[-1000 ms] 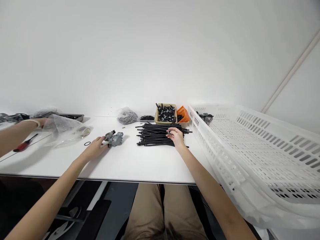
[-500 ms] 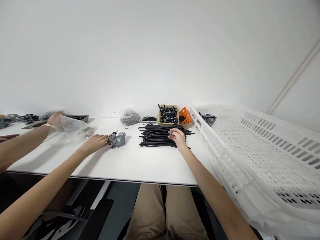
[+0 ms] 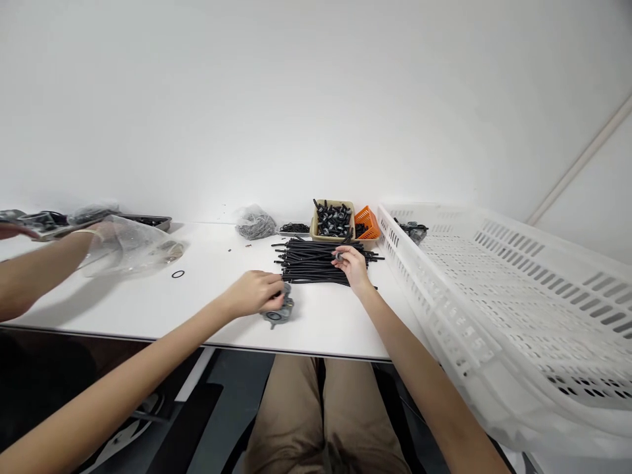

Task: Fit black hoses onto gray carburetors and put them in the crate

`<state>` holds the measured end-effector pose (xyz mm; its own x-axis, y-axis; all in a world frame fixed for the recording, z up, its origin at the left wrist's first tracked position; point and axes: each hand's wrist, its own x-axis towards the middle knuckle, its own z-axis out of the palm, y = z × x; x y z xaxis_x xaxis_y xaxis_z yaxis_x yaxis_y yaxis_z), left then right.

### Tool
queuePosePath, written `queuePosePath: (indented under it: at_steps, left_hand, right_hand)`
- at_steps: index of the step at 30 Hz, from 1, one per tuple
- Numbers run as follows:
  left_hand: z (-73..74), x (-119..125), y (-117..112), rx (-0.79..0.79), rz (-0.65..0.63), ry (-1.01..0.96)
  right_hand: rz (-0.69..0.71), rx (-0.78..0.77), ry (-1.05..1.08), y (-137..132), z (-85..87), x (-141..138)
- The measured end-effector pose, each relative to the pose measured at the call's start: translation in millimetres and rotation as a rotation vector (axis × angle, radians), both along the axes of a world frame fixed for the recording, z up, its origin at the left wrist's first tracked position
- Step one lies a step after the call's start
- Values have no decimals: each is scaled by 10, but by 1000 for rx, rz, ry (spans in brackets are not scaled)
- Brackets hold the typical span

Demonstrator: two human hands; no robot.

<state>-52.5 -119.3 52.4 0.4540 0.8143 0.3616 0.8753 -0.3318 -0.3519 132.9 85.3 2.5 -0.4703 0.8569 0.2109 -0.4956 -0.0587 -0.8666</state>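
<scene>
My left hand (image 3: 259, 293) is closed on a grey metal carburetor (image 3: 279, 312), just above or on the white table near its front edge. The carburetor's round opening faces toward me. My right hand (image 3: 351, 263) pinches a small dark round part (image 3: 338, 256) between thumb and fingers, over the right end of a pile of black rubber hoses (image 3: 311, 261). Similar-looking black and grey parts fill a tan bin (image 3: 313, 230) behind the pile. The small part's exact kind is hard to make out.
A big white perforated crate (image 3: 444, 316), with some carburetors (image 3: 413, 231) inside, stands on the right. Near the bin are an orange basket (image 3: 374, 229), a tray of small black pieces (image 3: 295, 228) and a bagged bundle (image 3: 255, 222). A black ring (image 3: 178, 274) lies left, near a co-worker's arm (image 3: 49, 263) and plastic bag (image 3: 133, 247).
My left hand has brought the carburetor rightward and closer to me, turning it. A black ring now shows on the table at left. My right hand has barely moved, still pinching the small part.
</scene>
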Motion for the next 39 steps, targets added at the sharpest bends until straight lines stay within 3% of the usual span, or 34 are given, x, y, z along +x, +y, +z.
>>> queuePosePath:
  at_steps: [5,9,12,16,20,24,39]
  left_hand:
    - [-58,509,561,-10,-22,-149]
    - [-89,610,952,3,-99,-289]
    - [-182,573,1111,16,-105,-515]
    - [-349,468,1112,-5,-119,-826]
    - [-386,422,1006,-135,-130,-741]
    - [-378,433,972,-141,-73,-709]
    - [-484,421,1052,-65,41,-721]
  right_hand:
    - [34,-6,63,-8,6,-35]
    - [17,-36,89,27,-20,-66]
    - [31,-34,112,51,-22,-60]
    - [56,-10,129,39,1,-50]
    - [3,-9,189,15,15,-47]
    - [0,-59,249,7,20,-26]
    - [313,-82,113,28,-45,-48]
